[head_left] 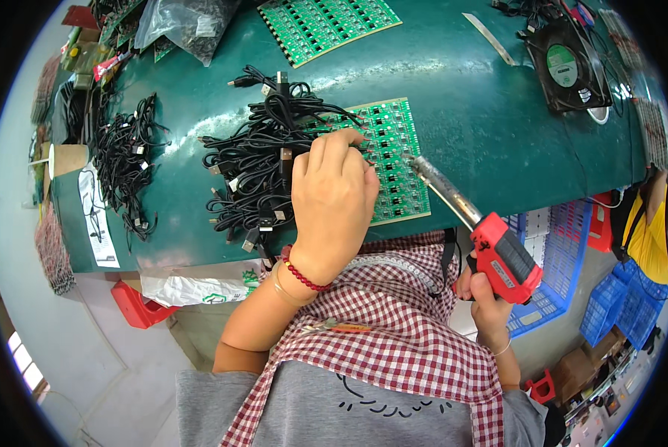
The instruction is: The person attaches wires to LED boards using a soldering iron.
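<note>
a green tabletop point(490, 149) bears a black square fan point(546, 78) with a round green label at far right, near a thin metallic strip point(489, 39). at far left sits a clear plastic bag point(172, 30), its contents indistinct; nearer, a white paper strip point(96, 216). below right: a blue crate point(574, 249), yellow cloth point(647, 238) and cardboard boxes point(574, 370).

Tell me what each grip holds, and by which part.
The right grip holds the red-and-black soldering gun by its handle. Left grip, over the green circuit board: cannot tell.
</note>
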`<control>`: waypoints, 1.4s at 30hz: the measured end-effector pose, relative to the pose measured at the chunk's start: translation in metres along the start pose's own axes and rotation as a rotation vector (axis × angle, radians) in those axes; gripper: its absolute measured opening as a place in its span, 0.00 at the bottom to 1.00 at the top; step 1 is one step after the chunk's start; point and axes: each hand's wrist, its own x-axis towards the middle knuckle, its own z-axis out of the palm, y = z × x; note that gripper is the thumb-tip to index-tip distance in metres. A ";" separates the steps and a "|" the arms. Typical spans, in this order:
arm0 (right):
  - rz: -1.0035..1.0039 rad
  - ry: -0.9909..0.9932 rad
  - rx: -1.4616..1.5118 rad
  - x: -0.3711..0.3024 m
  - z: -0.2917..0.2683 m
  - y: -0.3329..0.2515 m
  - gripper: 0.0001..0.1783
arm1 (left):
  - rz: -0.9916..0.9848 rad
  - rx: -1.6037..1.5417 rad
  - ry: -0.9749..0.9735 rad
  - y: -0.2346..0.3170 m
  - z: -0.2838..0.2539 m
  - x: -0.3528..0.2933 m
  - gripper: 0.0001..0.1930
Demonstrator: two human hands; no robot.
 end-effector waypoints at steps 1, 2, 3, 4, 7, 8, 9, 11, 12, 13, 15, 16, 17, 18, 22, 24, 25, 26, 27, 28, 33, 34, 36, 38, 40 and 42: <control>0.022 -0.001 -0.020 0.000 0.001 0.000 0.20 | 0.004 -0.005 -0.001 0.000 0.000 0.000 0.10; 0.023 -0.004 -0.018 0.000 0.002 0.000 0.20 | 0.002 -0.002 -0.002 0.000 0.000 0.000 0.10; 0.086 0.009 0.032 -0.001 0.002 0.000 0.13 | -0.002 -0.016 -0.004 0.000 -0.001 0.000 0.10; 0.150 0.022 0.082 -0.002 0.002 0.000 0.05 | -0.007 -0.030 -0.005 -0.001 -0.001 0.000 0.09; 0.132 -0.004 0.056 -0.002 0.000 0.006 0.07 | 0.002 -0.051 -0.008 -0.002 -0.002 -0.001 0.09; 0.134 -0.004 0.051 -0.002 -0.001 0.007 0.08 | 0.002 -0.051 -0.008 -0.002 -0.002 -0.001 0.09; 0.135 -0.005 0.050 -0.002 0.000 0.007 0.08 | 0.002 -0.062 -0.006 -0.002 -0.002 -0.001 0.09; 0.148 0.002 0.042 -0.003 0.000 0.007 0.09 | 0.003 -0.074 -0.005 -0.002 -0.003 -0.001 0.09; 0.149 -0.001 0.042 -0.003 0.000 0.007 0.09 | 0.001 -0.074 -0.003 -0.002 -0.003 -0.001 0.09; 0.149 -0.009 0.025 -0.002 0.001 0.007 0.09 | -0.001 -0.074 -0.001 -0.003 -0.003 -0.001 0.09; 0.148 -0.016 0.008 -0.002 0.001 0.007 0.10 | -0.003 -0.066 0.002 -0.003 -0.003 -0.001 0.09; 0.145 -0.032 -0.009 -0.001 0.001 0.007 0.09 | -0.004 -0.059 0.005 -0.002 -0.003 -0.001 0.09; 0.141 -0.048 -0.026 -0.001 0.001 0.007 0.09 | -0.005 -0.060 0.005 -0.003 -0.003 -0.001 0.09; 0.142 -0.047 -0.026 0.000 0.001 0.006 0.09 | -0.007 -0.064 -0.004 -0.003 -0.003 -0.001 0.09; 0.145 -0.074 0.011 0.000 0.002 0.007 0.05 | -0.011 -0.112 -0.013 -0.005 -0.004 0.000 0.08; 0.135 -0.081 0.035 0.000 0.002 0.007 0.04 | -0.010 -0.106 -0.009 -0.004 -0.004 0.000 0.08; 0.134 -0.074 0.037 0.001 0.003 0.004 0.03 | -0.008 -0.099 -0.005 -0.004 -0.003 0.000 0.08; 0.132 -0.068 0.039 0.001 0.004 0.002 0.03 | -0.009 -0.098 -0.006 -0.004 -0.003 0.000 0.08; 0.131 -0.070 0.039 0.001 0.004 0.002 0.03 | -0.009 -0.094 -0.003 -0.004 -0.003 0.000 0.08; 0.146 -0.065 0.049 0.001 0.004 0.001 0.03 | -0.010 -0.089 -0.001 -0.004 -0.003 0.000 0.08; 0.167 -0.036 -0.013 0.002 0.006 -0.001 0.06 | -0.008 -0.074 0.007 -0.004 -0.001 0.000 0.09; 0.170 -0.035 -0.012 0.001 0.006 0.001 0.07 | -0.008 -0.069 0.007 -0.004 0.000 -0.001 0.09; 0.171 -0.036 -0.010 0.000 0.006 0.002 0.07 | -0.004 -0.070 0.012 -0.004 0.000 0.000 0.09; 0.171 -0.060 -0.088 -0.001 0.005 0.003 0.08 | -0.004 -0.070 0.016 -0.004 -0.001 0.000 0.09; 0.136 -0.075 -0.151 -0.002 0.000 0.010 0.07 | -0.005 -0.069 -0.024 -0.004 -0.002 -0.002 0.06; 0.102 -0.088 -0.216 -0.004 0.000 0.010 0.07 | -0.003 -0.067 -0.028 -0.004 -0.003 -0.001 0.06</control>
